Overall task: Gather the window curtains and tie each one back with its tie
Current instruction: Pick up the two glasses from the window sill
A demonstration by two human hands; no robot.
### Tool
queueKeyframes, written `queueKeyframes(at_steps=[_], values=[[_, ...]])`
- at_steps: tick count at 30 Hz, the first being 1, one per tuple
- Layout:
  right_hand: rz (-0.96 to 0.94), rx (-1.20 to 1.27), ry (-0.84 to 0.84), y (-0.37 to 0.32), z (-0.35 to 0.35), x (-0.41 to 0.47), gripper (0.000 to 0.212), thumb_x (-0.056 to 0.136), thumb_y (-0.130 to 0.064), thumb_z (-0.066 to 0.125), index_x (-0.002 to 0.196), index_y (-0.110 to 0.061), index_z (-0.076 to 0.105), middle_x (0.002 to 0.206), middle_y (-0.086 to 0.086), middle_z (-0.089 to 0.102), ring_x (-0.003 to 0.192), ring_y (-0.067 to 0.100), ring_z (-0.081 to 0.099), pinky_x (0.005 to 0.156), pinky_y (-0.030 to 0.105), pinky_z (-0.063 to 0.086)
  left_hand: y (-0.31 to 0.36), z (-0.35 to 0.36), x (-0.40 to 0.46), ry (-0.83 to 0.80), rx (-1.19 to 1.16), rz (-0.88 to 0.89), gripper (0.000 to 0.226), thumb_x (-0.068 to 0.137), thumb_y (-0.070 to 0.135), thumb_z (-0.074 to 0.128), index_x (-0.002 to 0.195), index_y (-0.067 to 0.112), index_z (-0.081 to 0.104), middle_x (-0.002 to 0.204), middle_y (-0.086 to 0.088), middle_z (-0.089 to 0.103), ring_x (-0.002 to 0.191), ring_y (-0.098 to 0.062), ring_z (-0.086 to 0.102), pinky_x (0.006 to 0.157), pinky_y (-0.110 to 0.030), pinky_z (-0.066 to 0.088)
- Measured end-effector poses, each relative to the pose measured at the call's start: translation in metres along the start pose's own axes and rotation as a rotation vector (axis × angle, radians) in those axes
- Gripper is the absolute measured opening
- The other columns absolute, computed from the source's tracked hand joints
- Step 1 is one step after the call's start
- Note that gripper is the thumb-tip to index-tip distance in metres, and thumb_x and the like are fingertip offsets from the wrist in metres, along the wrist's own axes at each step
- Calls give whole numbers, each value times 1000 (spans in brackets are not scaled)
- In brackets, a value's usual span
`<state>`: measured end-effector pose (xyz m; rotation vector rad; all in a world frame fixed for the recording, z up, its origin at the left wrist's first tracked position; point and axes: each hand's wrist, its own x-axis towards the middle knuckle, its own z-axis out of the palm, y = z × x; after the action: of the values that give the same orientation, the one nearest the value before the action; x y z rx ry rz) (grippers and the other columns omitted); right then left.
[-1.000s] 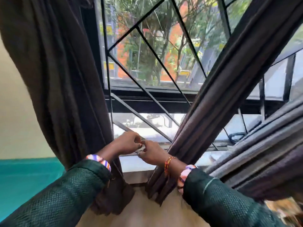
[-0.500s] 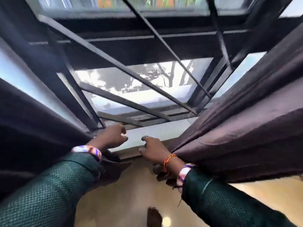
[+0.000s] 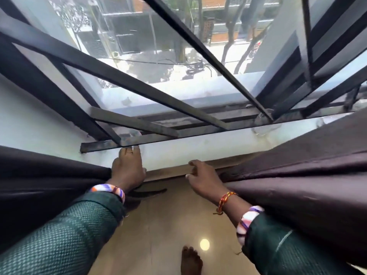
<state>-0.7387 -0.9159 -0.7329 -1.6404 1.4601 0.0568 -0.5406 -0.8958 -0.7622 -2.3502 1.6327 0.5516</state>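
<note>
Two dark curtains hang beside the window. The left curtain (image 3: pixel 49 175) fills the left side, and my left hand (image 3: pixel 128 168) lies next to its edge with fingers stretched onto the white sill (image 3: pixel 198 147), holding nothing. The right curtain (image 3: pixel 297 175) drapes across the right. My right hand (image 3: pixel 202 178) sits at its inner edge with fingers spread over the sill's wooden lip, also empty. A thin dark strip (image 3: pixel 153 192) pokes out below my left wrist; I cannot tell whether it is a tie or the curtain's hem.
A black metal grille (image 3: pixel 158 92) with slanted bars stands just beyond the sill, glass behind it. Below me are a tan polished floor (image 3: pixel 158 235) and a bare foot (image 3: pixel 191 262).
The view has tipped down from the window to the sill and floor. My hands, which were touching in the middle, have parted and dropped onto the sill, each beside its curtain.
</note>
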Motion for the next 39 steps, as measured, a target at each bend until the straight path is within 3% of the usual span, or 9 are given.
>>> queueKeyframes(at_steps=[3,6,9,13,16,20,25,31,39], values=[[37,67,85,11,-10,8,46,93,-14,51,138,-10,41,132,13,53,115,26,54,90,28,45,0,6,10,72,-19,-9,54,83,23,61,128,4,38,130,-21,48,122,-36,41,93,-43,41],[92,107,141,25,-21,17,47,92,-11,50,138,-9,41,133,15,52,119,29,51,97,34,46,6,11,24,102,-108,-48,47,88,12,54,131,-2,41,130,-28,48,117,-43,47,90,-45,43],[103,167,207,37,-29,25,51,90,-7,49,140,-11,37,137,15,49,121,29,51,98,34,45,11,14,27,143,-172,-117,22,88,0,44,106,-7,56,110,-30,58,104,-44,54,83,-46,45],[127,255,358,50,-39,33,56,88,-3,46,142,-11,33,141,15,44,123,31,48,102,39,42,11,24,14,205,-120,-84,30,81,-9,43,106,-1,57,100,-28,60,92,-43,58,72,-45,47],[217,295,468,68,-51,36,59,86,-1,48,142,-9,32,141,16,43,126,31,45,106,40,39,28,36,-2,201,-133,67,36,78,-10,51,110,3,61,96,-26,62,83,-42,62,66,-42,50],[307,224,545,95,-77,34,58,85,-1,51,140,-5,35,138,20,47,127,31,46,103,32,37,74,42,-20,134,-53,430,39,49,-8,72,84,9,70,69,-14,66,55,-32,66,39,-30,49],[286,77,507,127,-111,43,62,83,-3,53,142,-11,33,132,21,51,122,35,49,96,31,41,148,28,-17,73,-111,666,39,87,5,40,123,18,50,114,-10,58,107,-29,56,80,-34,47],[266,-12,511,141,-133,67,75,87,-10,56,149,-19,15,132,26,43,122,38,45,97,31,37,193,7,-5,61,-40,697,38,86,1,39,121,14,46,115,-12,52,105,-31,54,75,-35,46],[224,-76,567,147,-144,96,37,90,-11,54,127,-4,53,127,23,56,122,37,48,99,30,32,188,16,2,86,-43,730,35,85,0,40,115,15,50,110,-8,57,109,-25,49,72,-33,45]])
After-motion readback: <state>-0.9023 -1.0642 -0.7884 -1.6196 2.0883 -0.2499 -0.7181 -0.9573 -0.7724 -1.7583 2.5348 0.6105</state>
